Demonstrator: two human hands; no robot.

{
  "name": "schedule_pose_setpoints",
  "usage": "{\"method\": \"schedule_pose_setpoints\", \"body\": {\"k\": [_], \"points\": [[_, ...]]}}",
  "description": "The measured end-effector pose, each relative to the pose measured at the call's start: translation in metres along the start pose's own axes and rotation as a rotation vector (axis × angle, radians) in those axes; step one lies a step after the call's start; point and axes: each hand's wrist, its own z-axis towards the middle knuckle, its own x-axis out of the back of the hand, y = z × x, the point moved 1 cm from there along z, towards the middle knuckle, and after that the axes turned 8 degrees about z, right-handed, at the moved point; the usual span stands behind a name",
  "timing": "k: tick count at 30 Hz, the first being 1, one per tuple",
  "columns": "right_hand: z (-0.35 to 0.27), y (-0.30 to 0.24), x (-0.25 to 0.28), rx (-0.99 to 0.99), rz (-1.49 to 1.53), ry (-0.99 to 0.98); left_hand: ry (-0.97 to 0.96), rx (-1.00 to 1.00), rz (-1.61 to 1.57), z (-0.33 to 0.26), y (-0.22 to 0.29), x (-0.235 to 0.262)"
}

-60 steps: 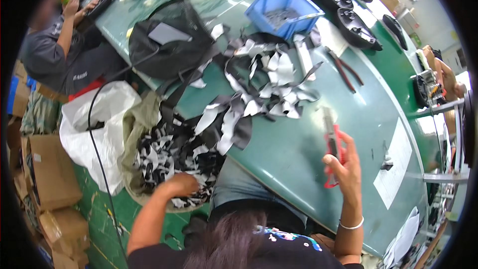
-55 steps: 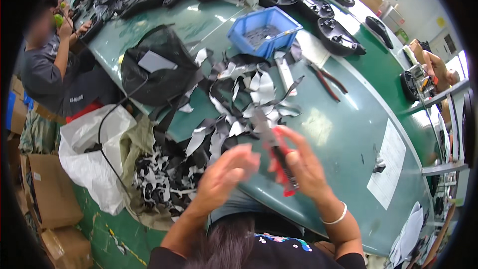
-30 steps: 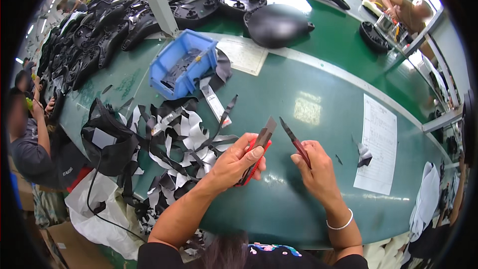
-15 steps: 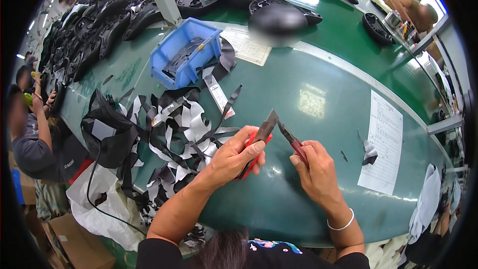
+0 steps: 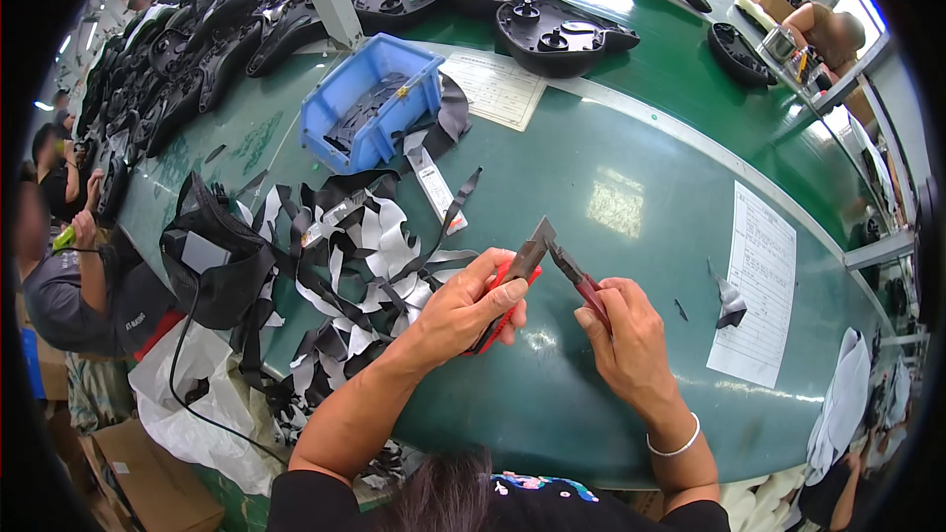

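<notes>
The left hand (image 5: 483,307), the nearer, is gripping a red utility knife (image 5: 529,258), fingers curled round its handle; its long axis is pointing to one o'clock. The right hand (image 5: 623,333) is holding red-handled pliers (image 5: 581,283), fingers folded round them, aimed at eleven o'clock. The blade end (image 5: 542,231) is lying at eleven o'clock from the right fingers, by the plier tips (image 5: 559,252); whether these are pinching it, I cannot tell.

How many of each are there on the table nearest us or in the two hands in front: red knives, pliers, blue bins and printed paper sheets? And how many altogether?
Red knife, in the left hand: 1
Pliers, in the right hand: 1
Blue bin: 1
Printed paper sheets: 2
Total: 5
</notes>
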Motion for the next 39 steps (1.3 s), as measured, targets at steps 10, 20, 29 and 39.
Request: {"method": "schedule_pose_setpoints", "body": {"k": [10,20,29,39], "points": [[-0.001,-0.002,0.002,-0.291,0.28,-0.22,-0.018,0.051,0.018,-0.002,0.007,0.004],[0.093,-0.01,-0.021,-0.393,0.642,-0.307,0.166,-0.166,-0.246,-0.019,0.018,0.033],[0.203,0.019,-0.084,0.137,-0.35,0.025,0.158,-0.093,-0.312,-0.018,0.01,0.035],[0.1,0.0,-0.017,0.022,0.694,-0.336,0.371,-0.393,-0.55,0.015,-0.005,-0.003]]}}
